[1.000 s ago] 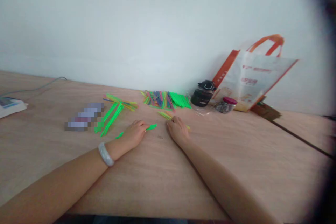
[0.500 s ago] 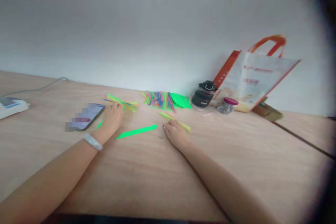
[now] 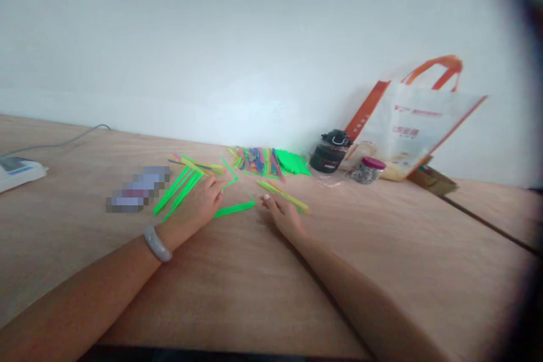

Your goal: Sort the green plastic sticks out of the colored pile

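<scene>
In the head view, the left hand [image 3: 204, 199] has moved since the earlier frame: it was over the green sticks [image 3: 173, 195] beside the phone [image 3: 139, 189], and now it is more to the middle, so I judge that one stick was picked from there. Its fingers are closed, seemingly pinching a green stick [image 3: 229, 183], whose end comes out past the fingertips; blur makes this not fully sure. The right hand [image 3: 285, 216] is half curled beside the yellow sticks [image 3: 292, 199], the thumb lifted; whether it holds anything, I cannot tell. Another green stick [image 3: 235, 209] lies between the hands on the counter [image 3: 237, 294], partly behind the left one. Counted, there are two hands, one phone, one black bottle [image 3: 328, 157], one jar [image 3: 368, 172] with red lid and one carrier bag [image 3: 407, 130]. The mixed-colour pile [image 3: 258, 162] and the bright green pile [image 3: 292, 162] overlap too much for counting.
</scene>
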Demonstrator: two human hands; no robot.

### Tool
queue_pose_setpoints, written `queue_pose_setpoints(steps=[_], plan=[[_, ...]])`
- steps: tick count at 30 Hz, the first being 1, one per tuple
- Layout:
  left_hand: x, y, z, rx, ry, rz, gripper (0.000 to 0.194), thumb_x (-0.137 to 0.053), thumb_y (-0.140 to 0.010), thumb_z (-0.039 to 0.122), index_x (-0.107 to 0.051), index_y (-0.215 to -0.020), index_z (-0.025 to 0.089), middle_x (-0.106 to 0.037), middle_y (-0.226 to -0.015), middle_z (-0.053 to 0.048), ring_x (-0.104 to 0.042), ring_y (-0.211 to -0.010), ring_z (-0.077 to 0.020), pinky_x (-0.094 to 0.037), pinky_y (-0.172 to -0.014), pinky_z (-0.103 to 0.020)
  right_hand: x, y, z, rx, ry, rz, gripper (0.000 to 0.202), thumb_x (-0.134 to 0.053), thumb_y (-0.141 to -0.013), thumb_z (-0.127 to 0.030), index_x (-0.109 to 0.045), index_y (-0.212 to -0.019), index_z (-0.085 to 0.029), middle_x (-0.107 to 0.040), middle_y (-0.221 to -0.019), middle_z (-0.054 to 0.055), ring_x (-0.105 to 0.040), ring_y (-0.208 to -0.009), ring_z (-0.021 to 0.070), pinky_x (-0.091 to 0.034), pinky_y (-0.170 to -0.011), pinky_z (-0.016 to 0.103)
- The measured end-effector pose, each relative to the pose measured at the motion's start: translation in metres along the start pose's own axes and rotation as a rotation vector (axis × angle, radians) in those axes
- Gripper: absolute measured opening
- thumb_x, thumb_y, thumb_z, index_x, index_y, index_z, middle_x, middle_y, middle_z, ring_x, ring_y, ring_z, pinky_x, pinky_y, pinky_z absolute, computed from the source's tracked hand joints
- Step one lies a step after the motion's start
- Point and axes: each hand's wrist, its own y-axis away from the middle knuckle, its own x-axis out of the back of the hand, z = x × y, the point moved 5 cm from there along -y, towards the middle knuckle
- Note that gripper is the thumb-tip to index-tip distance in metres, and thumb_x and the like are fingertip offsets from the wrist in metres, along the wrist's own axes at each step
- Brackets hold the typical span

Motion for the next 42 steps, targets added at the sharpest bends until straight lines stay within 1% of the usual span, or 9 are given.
queue_pose_setpoints(steps=[3, 7, 16, 24, 27, 29, 31, 36, 42], plan=[[-0.010, 0.006, 0.032, -0.087, 0.080, -0.098, 0.027, -0.043, -0.087, 0.013, -0.054, -0.111, 0.018, -0.056, -0.094, -0.005, -0.054, -0.089, -0.0179, -0.047, -0.081, -0.031, -0.014, 0.001, 0.000, -0.172, -0.323, -0.077, 0.044, -0.037, -0.086, -0.055, -0.061, -0.079, -0.018, -0.061, -0.067, 0.002, -0.056, -0.059, 0.0142, -0.043, -0.054, 0.026], [-0.021, 0.010, 0.053, -0.127, 0.083, -0.168, 0.017, -0.041, -0.089, 0.014, -0.056, -0.097, 0.016, -0.055, -0.093, -0.006, -0.054, -0.087, -0.0185, -0.048, -0.077, -0.032, -0.026, 0.006, -0.011, -0.187, -0.462, -0.171, 0.036, -0.047, -0.081, -0.053, -0.051, -0.068, -0.020, -0.054, -0.059, -0.002, -0.049, -0.050, 0.0106, -0.039, -0.049, 0.023], [-0.025, 0.011, 0.050, -0.088, 0.120, -0.151, 0.016, -0.039, -0.092, 0.017, -0.055, -0.092, 0.017, -0.057, -0.090, -0.005, -0.055, -0.086, -0.0180, -0.047, -0.077, -0.032, -0.033, 0.013, -0.028, -0.150, -0.381, -0.225, 0.029, -0.045, -0.084, -0.041, -0.049, -0.065, -0.019, -0.048, -0.055, -0.005, -0.041, -0.045, 0.0081, -0.033, -0.045, 0.021], [-0.027, 0.009, 0.048, -0.038, 0.130, -0.180, 0.021, -0.037, -0.093, 0.023, -0.057, -0.091, 0.016, -0.060, -0.089, -0.007, -0.057, -0.081, -0.0178, -0.047, -0.072, -0.030, -0.035, 0.010, -0.026, -0.181, -0.402, -0.230, 0.034, -0.045, -0.083, -0.046, -0.049, -0.063, -0.019, -0.045, -0.050, -0.005, -0.038, -0.043, 0.0079, -0.031, -0.041, 0.020], [-0.027, 0.010, 0.043, -0.008, 0.159, -0.182, 0.022, -0.037, -0.093, 0.023, -0.058, -0.090, 0.016, -0.062, -0.088, -0.006, -0.058, -0.080, -0.0172, -0.047, -0.072, -0.029, -0.025, 0.003, -0.014, -0.216, -0.396, -0.135, 0.035, -0.042, -0.083, -0.048, -0.053, -0.070, -0.019, -0.047, -0.052, -0.005, -0.040, -0.044, 0.0091, -0.032, -0.043, 0.021], [-0.026, 0.010, 0.041, 0.014, 0.170, -0.186, 0.025, -0.035, -0.094, 0.024, -0.059, -0.090, 0.016, -0.062, -0.087, -0.006, -0.058, -0.080, -0.0173, -0.047, -0.073, -0.029, -0.009, -0.003, 0.000, -0.251, -0.329, 0.019, 0.037, -0.036, -0.085, -0.048, -0.057, -0.081, -0.017, -0.049, -0.055, -0.003, -0.044, -0.047, 0.0112, -0.035, -0.046, 0.023], [-0.025, 0.011, 0.040, 0.009, 0.171, -0.190, 0.028, -0.034, -0.094, 0.025, -0.060, -0.092, 0.016, -0.062, -0.088, -0.006, -0.058, -0.082, -0.0176, -0.047, -0.074, -0.030, 0.008, -0.008, 0.010, -0.244, -0.123, 0.119, 0.039, -0.035, -0.086, -0.045, -0.059, -0.079, -0.016, -0.052, -0.058, -0.001, -0.050, -0.055, 0.0145, -0.038, -0.053, 0.025], [-0.028, 0.013, 0.047, -0.112, 0.143, -0.204, 0.028, -0.040, -0.088, 0.014, -0.057, -0.111, 0.017, -0.060, -0.099, -0.007, -0.055, -0.094, -0.0191, -0.047, -0.084, -0.032, 0.012, -0.007, 0.007, -0.034, 0.459, 0.017, 0.027, -0.039, -0.088, -0.026, -0.064, -0.096, -0.017, -0.061, -0.092, 0.008, -0.056, -0.087, 0.0191, -0.041, -0.077, 0.029], [-0.033, 0.016, 0.031, -0.023, 0.111, -0.197, 0.038, -0.044, -0.083, 0.011, -0.052, -0.120, 0.018, -0.055, -0.117, -0.011, -0.048, -0.110, -0.0225, -0.043, -0.093, -0.040, 0.000, -0.003, 0.007, 0.073, 0.791, -0.102, 0.024, -0.043, -0.088, -0.020, -0.066, -0.092, -0.018, -0.059, -0.097, 0.011, -0.053, -0.093, 0.0205, -0.040, -0.081, 0.029]])
